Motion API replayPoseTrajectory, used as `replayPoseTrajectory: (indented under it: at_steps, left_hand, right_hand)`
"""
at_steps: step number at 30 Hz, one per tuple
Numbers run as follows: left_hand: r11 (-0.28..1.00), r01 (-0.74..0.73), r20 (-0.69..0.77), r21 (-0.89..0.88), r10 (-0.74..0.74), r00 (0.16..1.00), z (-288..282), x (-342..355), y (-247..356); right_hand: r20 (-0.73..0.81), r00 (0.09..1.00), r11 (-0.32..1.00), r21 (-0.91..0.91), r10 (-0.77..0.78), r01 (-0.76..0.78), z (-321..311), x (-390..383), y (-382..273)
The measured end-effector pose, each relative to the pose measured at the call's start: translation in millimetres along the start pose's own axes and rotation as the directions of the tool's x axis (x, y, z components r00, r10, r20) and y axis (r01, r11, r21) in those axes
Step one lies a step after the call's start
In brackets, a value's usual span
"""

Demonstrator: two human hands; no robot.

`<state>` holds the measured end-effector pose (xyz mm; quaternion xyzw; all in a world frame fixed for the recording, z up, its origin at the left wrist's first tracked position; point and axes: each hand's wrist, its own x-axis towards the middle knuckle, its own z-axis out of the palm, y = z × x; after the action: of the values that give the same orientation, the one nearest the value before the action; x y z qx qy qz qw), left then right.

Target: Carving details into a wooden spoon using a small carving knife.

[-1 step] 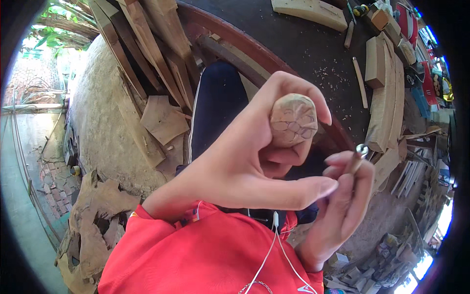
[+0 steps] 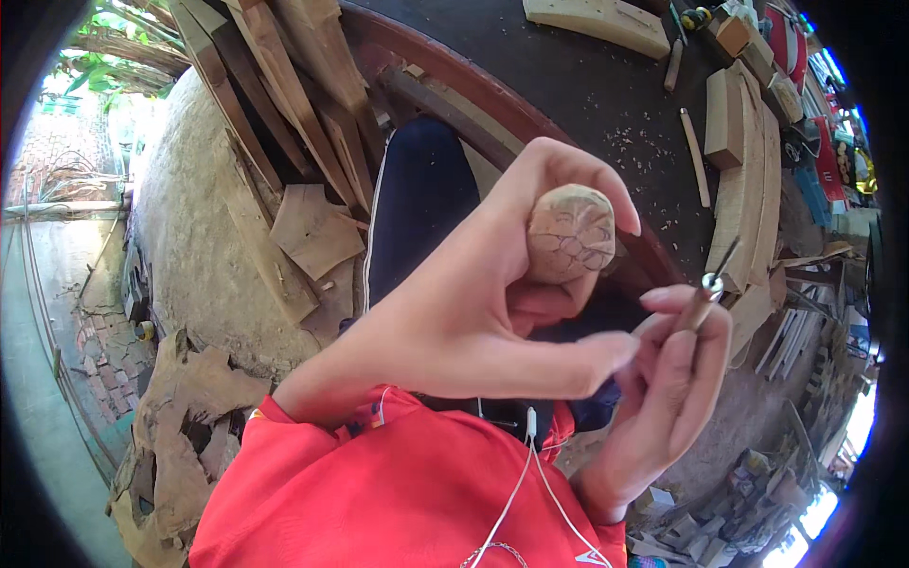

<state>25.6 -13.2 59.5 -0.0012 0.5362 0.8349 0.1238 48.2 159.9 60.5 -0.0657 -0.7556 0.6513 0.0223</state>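
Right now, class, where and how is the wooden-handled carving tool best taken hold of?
Probably by the wooden handle, coming from below and wrapping around it, as the right hand does. The handle sits under a bright metal collar, and a slim metal shaft pokes out beyond that, toward the picture's upper right, so that end is better avoided.

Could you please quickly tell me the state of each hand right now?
Left hand: closed around the carved wooden piece, thumb extended.
Right hand: closed, holding the metal-tipped tool.
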Motion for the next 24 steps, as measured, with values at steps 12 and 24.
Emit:
replayPoseTrajectory:
  at_steps: [12, 24]
  left_hand:
    - [0.659, -0.219, 0.178, 0.720, 0.130, 0.975, 0, 13, -26]
    - [0.372, -0.319, 0.304, 0.872, 0.102, 0.947, 1, 22, -23]
  right_hand:
    - [0.205, 0.977, 0.997, -0.019, -0.066, 0.072, -6, 35, 10]
    - [0.125, 0.974, 0.980, -0.037, -0.191, 0.197, -14, 60, 20]
